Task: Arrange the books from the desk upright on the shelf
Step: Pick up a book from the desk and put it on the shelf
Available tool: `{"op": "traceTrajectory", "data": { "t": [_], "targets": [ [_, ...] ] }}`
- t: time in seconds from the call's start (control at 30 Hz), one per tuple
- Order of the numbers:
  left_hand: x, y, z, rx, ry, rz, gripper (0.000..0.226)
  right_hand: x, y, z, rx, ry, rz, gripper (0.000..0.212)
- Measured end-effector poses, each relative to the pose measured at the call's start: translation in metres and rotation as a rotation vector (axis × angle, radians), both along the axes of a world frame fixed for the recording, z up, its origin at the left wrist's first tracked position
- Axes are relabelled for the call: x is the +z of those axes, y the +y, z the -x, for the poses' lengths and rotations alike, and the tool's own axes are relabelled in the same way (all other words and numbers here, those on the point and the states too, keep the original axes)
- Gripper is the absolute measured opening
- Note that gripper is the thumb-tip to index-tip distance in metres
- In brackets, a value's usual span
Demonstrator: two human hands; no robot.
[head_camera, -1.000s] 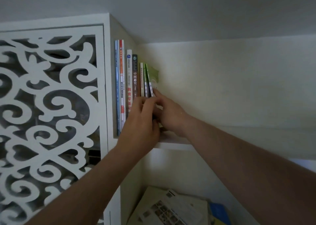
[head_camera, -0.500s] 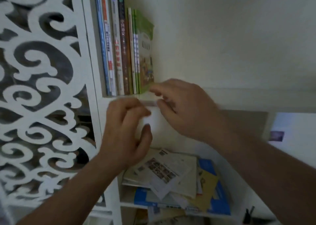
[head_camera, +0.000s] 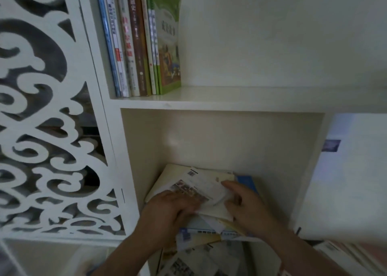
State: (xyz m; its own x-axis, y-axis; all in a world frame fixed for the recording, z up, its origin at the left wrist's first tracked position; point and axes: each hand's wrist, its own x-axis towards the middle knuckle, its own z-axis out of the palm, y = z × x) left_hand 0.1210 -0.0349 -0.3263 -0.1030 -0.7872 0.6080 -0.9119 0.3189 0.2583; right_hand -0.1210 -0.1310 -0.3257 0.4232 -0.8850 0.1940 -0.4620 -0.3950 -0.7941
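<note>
Several books (head_camera: 134,45) stand upright at the left end of the white upper shelf (head_camera: 251,99); the rightmost is a green-covered book (head_camera: 168,45). In the compartment below, a loose pile lies flat. Its top item is a white book (head_camera: 209,189) with small photos on the cover. My left hand (head_camera: 167,210) grips this book's near left corner, fingers curled at its edge. My right hand (head_camera: 247,204) holds its right edge, one finger stretched along the top. A blue book (head_camera: 246,181) shows underneath.
A white carved lattice panel (head_camera: 41,129) walls off the left side. The upper shelf is bare to the right of the green book. More flat books and papers (head_camera: 199,259) lie under the pile, and other books (head_camera: 345,252) sit at the lower right.
Both hands have left the upright books and dropped to the lower compartment, where they now hold the white book on the pile. The view has tilted downward.
</note>
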Motion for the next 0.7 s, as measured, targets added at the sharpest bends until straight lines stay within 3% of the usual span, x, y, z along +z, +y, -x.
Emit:
{"op": "traceTrajectory", "data": {
  "t": [0.07, 0.13, 0.17, 0.23, 0.4, 0.53, 0.63, 0.7],
  "targets": [
    [0.018, 0.008, 0.010, 0.071, 0.499, -0.045, 0.026, 0.007, 0.006, 0.003, 0.004, -0.198, -0.062, 0.046],
    [0.041, 0.012, 0.021, -0.018, 1.114, -0.134, 0.028, 0.021, 0.017, 0.004, 0.033, -0.365, -0.099, 0.037],
    [0.050, 0.013, 0.026, -0.084, 1.318, -0.174, 0.030, 0.028, 0.025, 0.004, 0.052, -0.418, -0.135, 0.040],
    [0.064, 0.016, 0.033, -0.147, 1.508, -0.222, 0.033, 0.038, 0.038, 0.005, 0.032, -0.463, -0.185, 0.043],
    [0.074, 0.029, 0.047, -0.280, 1.723, -0.314, 0.039, 0.059, 0.059, 0.010, 0.000, -0.636, -0.265, 0.013],
    [0.080, 0.039, 0.062, -0.364, 1.755, -0.408, 0.044, 0.084, 0.075, 0.030, 0.014, -0.686, -0.259, 0.045],
    [0.091, 0.047, 0.084, -0.520, 1.696, -0.543, 0.040, 0.105, 0.081, 0.064, 0.013, -0.748, -0.152, 0.029],
    [0.099, 0.046, 0.106, -0.663, 1.540, -0.680, 0.039, 0.117, 0.082, 0.096, -0.048, -0.840, -0.080, 0.013]
  ]
}}
